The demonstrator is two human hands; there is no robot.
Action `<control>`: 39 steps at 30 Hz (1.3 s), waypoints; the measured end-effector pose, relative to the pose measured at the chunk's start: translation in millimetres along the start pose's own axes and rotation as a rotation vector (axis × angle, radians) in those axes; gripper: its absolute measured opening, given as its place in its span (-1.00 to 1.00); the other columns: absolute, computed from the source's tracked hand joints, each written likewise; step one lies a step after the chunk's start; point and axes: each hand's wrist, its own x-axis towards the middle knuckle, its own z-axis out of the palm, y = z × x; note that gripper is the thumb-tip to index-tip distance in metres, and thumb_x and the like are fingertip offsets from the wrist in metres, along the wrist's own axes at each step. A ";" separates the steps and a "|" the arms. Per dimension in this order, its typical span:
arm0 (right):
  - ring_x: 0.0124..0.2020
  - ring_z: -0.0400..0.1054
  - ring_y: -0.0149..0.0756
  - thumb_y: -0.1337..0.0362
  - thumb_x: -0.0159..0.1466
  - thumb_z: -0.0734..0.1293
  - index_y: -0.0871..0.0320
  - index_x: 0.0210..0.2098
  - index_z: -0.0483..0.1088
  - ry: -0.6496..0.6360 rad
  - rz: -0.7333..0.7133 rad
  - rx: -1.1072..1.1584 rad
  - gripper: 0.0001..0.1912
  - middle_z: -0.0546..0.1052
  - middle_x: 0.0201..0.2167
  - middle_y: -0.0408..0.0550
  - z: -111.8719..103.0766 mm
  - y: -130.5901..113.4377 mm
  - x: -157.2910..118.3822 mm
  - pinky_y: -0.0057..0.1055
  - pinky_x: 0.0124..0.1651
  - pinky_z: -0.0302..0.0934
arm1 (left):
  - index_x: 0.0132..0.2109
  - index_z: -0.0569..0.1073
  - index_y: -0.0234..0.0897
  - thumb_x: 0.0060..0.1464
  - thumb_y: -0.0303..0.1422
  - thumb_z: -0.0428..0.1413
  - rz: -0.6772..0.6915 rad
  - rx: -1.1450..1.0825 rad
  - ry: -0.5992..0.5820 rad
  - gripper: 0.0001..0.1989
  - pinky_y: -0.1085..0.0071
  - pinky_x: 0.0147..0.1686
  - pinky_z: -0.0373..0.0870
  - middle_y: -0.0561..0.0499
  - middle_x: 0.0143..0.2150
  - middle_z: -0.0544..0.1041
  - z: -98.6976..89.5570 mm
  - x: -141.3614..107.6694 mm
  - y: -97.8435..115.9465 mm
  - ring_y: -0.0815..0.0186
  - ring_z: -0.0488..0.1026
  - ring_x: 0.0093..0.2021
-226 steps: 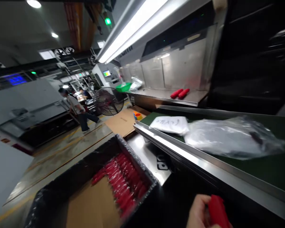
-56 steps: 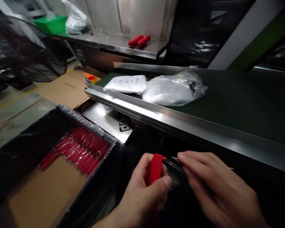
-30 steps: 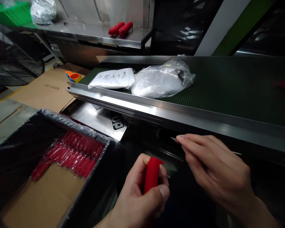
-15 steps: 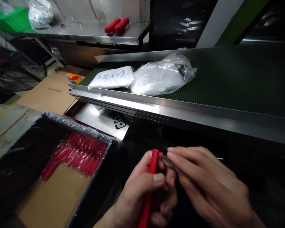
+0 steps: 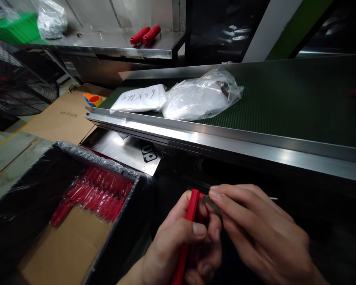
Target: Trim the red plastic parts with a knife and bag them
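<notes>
Head view: left hand point(image 5: 172, 236) grips tilted red part point(image 5: 192, 206), likely steadying it for the thin grey tool point(image 5: 211, 204) pinched in right hand point(image 5: 262, 229). Left of them, wrapped red pieces point(image 5: 89, 196) lie rowed in lined box point(image 5: 106, 165), presumably saving space; clear bag point(image 5: 200, 99) beyond on belt point(image 5: 284, 107).

Held a red part point(image 5: 192, 204), tilted, in the left hand point(image 5: 173, 239) and pinched a thin blade point(image 5: 213, 206) in the right hand point(image 5: 264, 227), close to the part's upper end. Had a plastic-lined box point(image 5: 91, 159) of wrapped red pieces point(image 5: 96, 194) at left. Faced a conveyor point(image 5: 284, 103) bearing a packet point(image 5: 139, 98) beside a bag point(image 5: 198, 99), with two red handles point(image 5: 140, 35) on a tabletop point(image 5: 106, 40) beyond.
</notes>
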 end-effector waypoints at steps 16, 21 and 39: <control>-0.05 0.36 -0.20 0.60 0.25 0.29 0.25 -0.03 0.45 -0.008 0.017 0.003 -0.67 0.48 -0.09 0.09 -8.9 -1.0 -3.8 -0.21 -0.10 0.30 | -0.14 0.30 -0.24 0.25 -0.23 -0.03 -0.048 -0.210 -0.166 -0.83 0.73 -0.79 0.10 0.02 -0.32 0.29 0.4 5.1 -0.3 0.55 0.20 -0.63; -0.08 0.37 -0.22 0.56 0.27 0.29 0.25 -0.05 0.47 -0.024 -0.009 -0.029 -0.72 0.49 -0.11 0.08 -9.9 -0.8 -0.6 -0.24 -0.12 0.29 | -0.11 0.27 -0.20 0.25 -0.24 -0.05 -0.051 -0.240 -0.206 -0.84 0.71 -0.81 0.04 0.02 -0.30 0.31 1.6 5.3 -2.6 0.56 0.16 -0.67; -0.05 0.34 -0.11 0.60 0.25 0.26 0.21 0.08 0.37 -0.013 -0.023 -0.027 -0.57 0.45 -0.05 0.11 -6.5 3.2 -12.5 -0.07 -0.06 0.21 | -0.24 0.32 -0.28 0.21 -0.14 -0.05 -0.175 -0.211 -0.212 -0.72 0.64 -0.90 -0.14 0.10 -0.61 0.27 7.9 6.6 -1.0 0.54 -0.06 -0.81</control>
